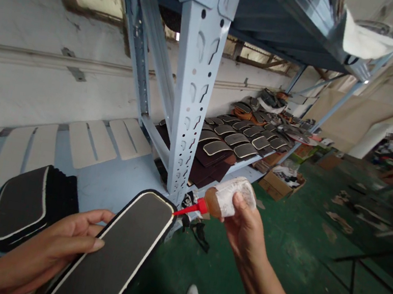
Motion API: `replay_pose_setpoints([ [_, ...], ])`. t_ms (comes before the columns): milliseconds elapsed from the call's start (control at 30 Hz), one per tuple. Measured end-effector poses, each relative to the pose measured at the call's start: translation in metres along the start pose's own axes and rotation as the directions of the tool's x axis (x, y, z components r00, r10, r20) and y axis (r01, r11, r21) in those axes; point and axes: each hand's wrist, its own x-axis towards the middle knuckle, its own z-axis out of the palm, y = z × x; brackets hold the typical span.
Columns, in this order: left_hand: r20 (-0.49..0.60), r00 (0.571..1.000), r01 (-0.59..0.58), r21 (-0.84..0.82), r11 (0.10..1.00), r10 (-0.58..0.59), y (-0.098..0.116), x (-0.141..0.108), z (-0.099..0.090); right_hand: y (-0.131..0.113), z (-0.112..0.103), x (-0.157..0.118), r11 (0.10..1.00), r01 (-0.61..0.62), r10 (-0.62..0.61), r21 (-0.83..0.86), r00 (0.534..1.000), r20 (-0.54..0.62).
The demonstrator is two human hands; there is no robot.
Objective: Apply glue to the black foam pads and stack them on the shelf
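Note:
My left hand (45, 253) holds a long, dark rounded panel (115, 248) with a cream piped border, its fingertips resting across the panel's left edge. My right hand (246, 234) grips a squeeze bottle (229, 199) of amber liquid, partly wrapped in white. The bottle's red nozzle (190, 209) tilts down, and its tip meets the panel's upper right edge. Beside my left hand, a stack of similar dark panels (25, 207) lies on a pale blue shelf (113, 173).
A perforated blue steel rack upright (195, 82) rises just beyond the panel. Cream pattern pieces (88, 145) lie along the shelf, and many dark panels (235, 140) are piled farther back. A cardboard box (276, 185) sits on the green floor (296, 247).

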Motion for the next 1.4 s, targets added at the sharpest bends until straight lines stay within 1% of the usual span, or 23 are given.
replay_pose_setpoints([
  [133,-0.026,1.000,-0.018,-0.023,1.000,0.017,0.001,-0.002,0.005,0.003,0.002,-0.004,1.000,0.002,-0.002,-0.022,1.000,-0.010],
  [300,-0.033,0.999,-0.014,-0.049,0.999,0.012,0.003,-0.003,0.009,0.010,0.002,-0.012,1.000,-0.007,0.006,-0.015,1.000,-0.003],
  [433,-0.033,0.999,-0.025,-0.061,0.998,0.023,0.006,-0.006,0.013,0.016,0.006,-0.021,1.000,-0.016,0.016,-0.013,1.000,0.023],
  [500,-0.037,0.999,-0.025,-0.051,0.998,0.023,0.007,-0.007,0.013,0.020,0.008,-0.026,1.000,-0.025,0.025,-0.013,0.999,0.035],
  [667,-0.068,0.996,-0.067,-0.032,0.997,0.065,0.006,-0.005,0.010,0.028,0.013,-0.036,0.998,-0.058,0.058,-0.004,0.998,0.020],
  [733,-0.075,0.995,-0.074,-0.031,0.997,0.072,0.006,-0.004,0.009,0.031,0.016,-0.039,0.998,-0.062,0.063,-0.008,0.997,0.042],
  [1000,-0.055,0.993,-0.110,-0.039,0.993,0.107,0.009,0.000,0.010,0.040,0.020,-0.053,0.992,-0.125,0.126,-0.018,0.988,0.089],
  [1200,-0.104,0.985,-0.143,-0.039,0.989,0.138,0.012,0.003,0.008,0.045,0.022,-0.065,0.984,-0.172,0.174,-0.037,0.981,0.083],
  [1400,-0.174,0.972,-0.173,-0.092,0.981,0.155,0.018,0.005,0.008,0.052,0.019,-0.074,0.981,-0.186,0.189,-0.052,0.979,0.075],
])
